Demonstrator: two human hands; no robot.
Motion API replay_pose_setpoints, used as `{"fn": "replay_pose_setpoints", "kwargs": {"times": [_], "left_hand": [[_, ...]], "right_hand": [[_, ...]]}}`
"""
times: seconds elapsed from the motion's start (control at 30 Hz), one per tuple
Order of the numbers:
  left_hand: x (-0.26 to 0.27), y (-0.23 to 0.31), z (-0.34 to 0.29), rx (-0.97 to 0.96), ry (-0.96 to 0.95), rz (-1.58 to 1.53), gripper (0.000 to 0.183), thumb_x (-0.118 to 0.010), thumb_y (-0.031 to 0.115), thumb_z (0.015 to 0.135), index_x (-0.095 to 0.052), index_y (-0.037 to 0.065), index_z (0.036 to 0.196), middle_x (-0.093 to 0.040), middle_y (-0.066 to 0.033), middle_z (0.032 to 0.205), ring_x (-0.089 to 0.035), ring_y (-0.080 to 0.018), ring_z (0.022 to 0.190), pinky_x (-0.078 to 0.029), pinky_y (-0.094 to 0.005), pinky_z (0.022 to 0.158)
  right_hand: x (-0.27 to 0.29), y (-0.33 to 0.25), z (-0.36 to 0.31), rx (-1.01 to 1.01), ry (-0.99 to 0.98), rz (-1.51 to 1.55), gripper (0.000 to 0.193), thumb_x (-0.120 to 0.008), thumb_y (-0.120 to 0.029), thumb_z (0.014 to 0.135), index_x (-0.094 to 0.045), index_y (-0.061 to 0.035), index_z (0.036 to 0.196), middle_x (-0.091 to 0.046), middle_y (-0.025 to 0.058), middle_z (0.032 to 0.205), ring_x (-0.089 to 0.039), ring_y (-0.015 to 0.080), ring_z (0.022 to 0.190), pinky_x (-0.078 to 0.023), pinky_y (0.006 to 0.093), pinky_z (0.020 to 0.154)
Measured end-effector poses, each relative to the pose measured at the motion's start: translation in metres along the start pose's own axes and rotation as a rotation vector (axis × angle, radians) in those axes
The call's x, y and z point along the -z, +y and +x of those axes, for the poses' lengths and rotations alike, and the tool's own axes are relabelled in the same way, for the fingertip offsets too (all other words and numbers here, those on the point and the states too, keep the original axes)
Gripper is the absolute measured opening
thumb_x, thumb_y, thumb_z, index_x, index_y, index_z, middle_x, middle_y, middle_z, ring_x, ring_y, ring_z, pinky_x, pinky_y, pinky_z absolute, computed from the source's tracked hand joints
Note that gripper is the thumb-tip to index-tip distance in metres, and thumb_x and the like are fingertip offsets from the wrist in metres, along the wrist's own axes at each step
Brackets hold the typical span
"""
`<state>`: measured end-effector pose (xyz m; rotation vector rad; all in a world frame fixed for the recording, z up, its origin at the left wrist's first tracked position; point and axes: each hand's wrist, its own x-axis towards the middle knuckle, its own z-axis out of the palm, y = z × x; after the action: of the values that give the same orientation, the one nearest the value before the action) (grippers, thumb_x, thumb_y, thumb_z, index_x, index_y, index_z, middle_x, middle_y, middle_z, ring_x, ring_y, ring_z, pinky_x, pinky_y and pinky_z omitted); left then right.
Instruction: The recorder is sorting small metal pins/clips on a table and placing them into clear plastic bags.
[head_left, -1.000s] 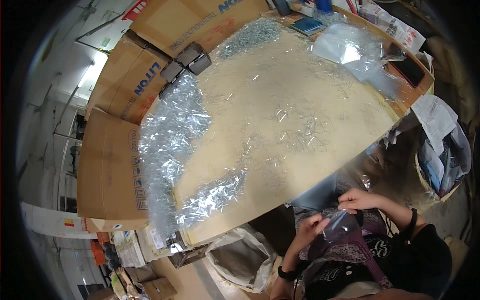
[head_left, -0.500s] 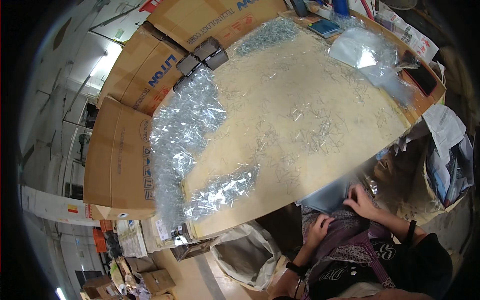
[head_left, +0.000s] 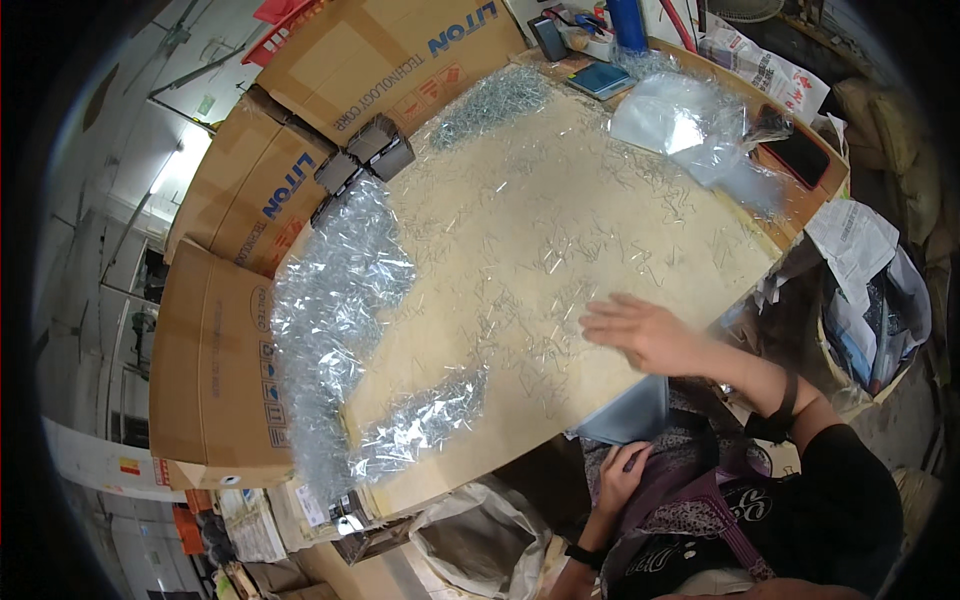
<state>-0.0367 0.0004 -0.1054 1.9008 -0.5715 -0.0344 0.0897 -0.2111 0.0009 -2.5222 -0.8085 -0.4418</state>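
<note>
My right hand (head_left: 640, 335) reaches over the near right part of the tabletop (head_left: 520, 230), fingers stretched out and holding nothing. Beneath and beside its fingertips lie loose, thin, shiny bent wire-like pieces (head_left: 550, 260). My left hand (head_left: 617, 478) is low at my lap with its fingers curled, at the near edge of a smooth grey-blue tray or pan (head_left: 630, 412). Whatever those fingers grip is too small or hidden to make out. The tray sits between my lap and the table's front edge, tilted.
Piles of the shiny pieces line the left side (head_left: 340, 280), front left (head_left: 425, 415) and back (head_left: 490, 105). Cardboard boxes (head_left: 215, 350) wall the left. Clear plastic bags (head_left: 680, 115) and a phone (head_left: 797, 158) lie at right. An open sack (head_left: 480, 530) stands below.
My right hand has left the tray and moved up and left over the table, its fingers straightening. My left hand stays curled beside the tray. The whole view has shifted slightly.
</note>
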Motion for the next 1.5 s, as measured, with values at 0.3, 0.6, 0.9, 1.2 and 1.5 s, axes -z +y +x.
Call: {"fn": "replay_pose_setpoints", "kwargs": {"times": [0.3,0.6,0.9,1.2,1.5], "left_hand": [[0.003,0.005,0.003,0.065,0.0,-0.016,0.012,-0.071,0.0,0.08,-0.068,0.001,0.092,-0.067,-0.0119,0.087,-0.065,-0.0267,0.077,-0.052,-0.0337,0.069],[0.001,0.003,0.002,0.082,0.03,-0.022,0.011,-0.071,0.002,0.082,-0.069,0.002,0.093,-0.067,-0.0128,0.087,-0.066,-0.0268,0.076,-0.052,-0.0337,0.069],[0.0,0.006,0.004,0.152,0.028,-0.043,0.011,-0.071,0.001,0.081,-0.07,0.001,0.092,-0.069,-0.0122,0.088,-0.066,-0.025,0.078,-0.051,-0.0325,0.071],[0.0,0.007,0.005,0.12,0.024,-0.018,0.01,-0.07,0.001,0.081,-0.069,0.0,0.091,-0.068,-0.0124,0.088,-0.066,-0.0256,0.078,-0.051,-0.032,0.071],[0.001,0.005,0.004,0.113,0.027,-0.014,0.011,-0.07,0.002,0.082,-0.069,0.001,0.093,-0.067,-0.0138,0.087,-0.066,-0.0289,0.078,-0.052,-0.0345,0.07]], "right_hand": [[-0.026,0.011,0.047,-0.211,0.11,0.287,0.04,-0.057,-0.014,0.089,-0.055,-0.0105,0.128,-0.044,0.012,0.144,-0.036,0.0317,0.136,-0.035,0.042,0.109],[-0.022,0.007,0.026,-0.096,-0.018,-0.153,0.046,-0.051,-0.038,0.094,-0.05,-0.0168,0.135,-0.04,0.0123,0.146,-0.032,0.0279,0.139,-0.019,0.0503,0.115],[0.008,0.007,-0.005,-0.11,0.049,0.013,0.036,-0.057,0.001,0.076,-0.064,-0.004,0.111,-0.058,0.0115,0.127,-0.046,0.028,0.129,-0.025,0.0498,0.114],[0.013,0.041,0.0,-0.383,0.239,-0.009,0.055,-0.045,0.012,0.075,-0.052,0.0031,0.129,-0.048,0.0209,0.138,-0.039,0.0329,0.134,-0.023,0.045,0.117],[-0.023,0.0,0.023,-0.265,0.102,0.32,0.046,-0.058,-0.015,0.09,-0.049,-0.0005,0.132,-0.04,0.0201,0.144,-0.033,0.034,0.138,-0.021,0.0469,0.117]]}}
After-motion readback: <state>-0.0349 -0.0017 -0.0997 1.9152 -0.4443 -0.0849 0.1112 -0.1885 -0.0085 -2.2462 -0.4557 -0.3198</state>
